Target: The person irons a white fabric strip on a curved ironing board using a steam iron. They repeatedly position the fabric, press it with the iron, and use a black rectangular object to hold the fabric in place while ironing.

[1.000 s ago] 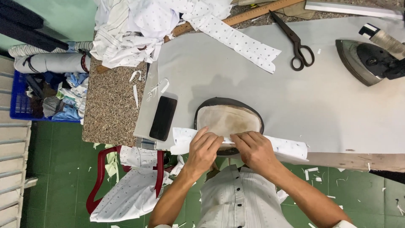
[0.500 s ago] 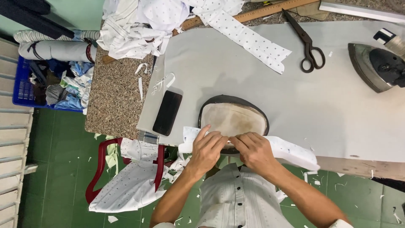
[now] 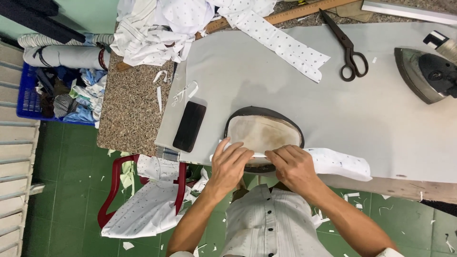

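Sliding rightward since earlier, the dotted white strip (image 3: pixel 340 163) is being pinched by both hands (left hand (image 3: pixel 230 164), right hand (image 3: pixel 293 166)) at the oval pressing pad's (image 3: pixel 263 134) six o'clock edge.

Your view is bright, evenly lit from overhead. Soft shadow falls on the grey pad (image 3: pixel 333 104) beyond the oval board (image 3: pixel 263 133). Focus sharp; no glare; slight edge stretching.

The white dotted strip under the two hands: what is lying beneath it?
The white dotted strip lies across a tan oval pad; left hand and right hand cover its near edge.
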